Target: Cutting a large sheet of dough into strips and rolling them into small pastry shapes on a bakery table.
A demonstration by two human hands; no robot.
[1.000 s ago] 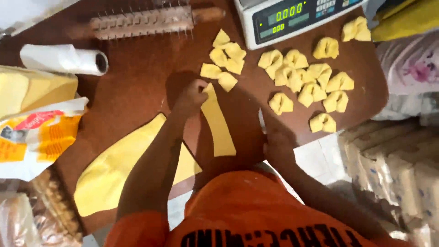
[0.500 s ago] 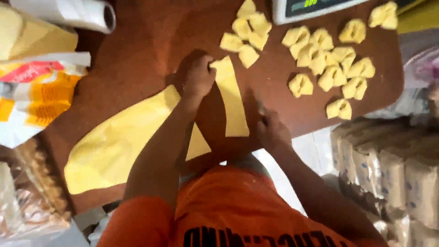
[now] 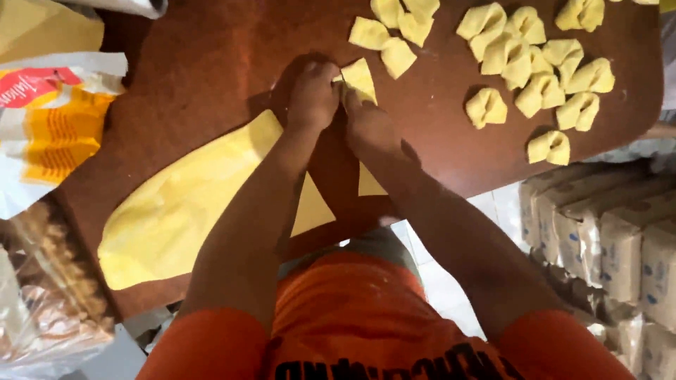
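A narrow strip of yellow dough (image 3: 360, 76) runs toward me across the brown table (image 3: 211, 63). My left hand (image 3: 312, 95) and my right hand (image 3: 367, 121) meet at its far end, fingers pinched on the dough. The strip's near end (image 3: 369, 184) shows below my right forearm. A wide rolled sheet of dough (image 3: 183, 204) lies left of my left arm. Several flat cut squares (image 3: 394, 28) lie beyond my hands. Several folded dough pieces (image 3: 535, 67) are spread to the right.
A white and orange flour bag (image 3: 49, 119) lies at the left edge. A clear plastic bag (image 3: 42, 309) sits at the lower left. Stacked paper-wrapped packs (image 3: 605, 246) stand beyond the table's right edge. The table's near edge is close to my body.
My right hand has moved up from the strip's near end to its far end beside my left hand. The view has shifted closer, so the scale and roller are out of frame.
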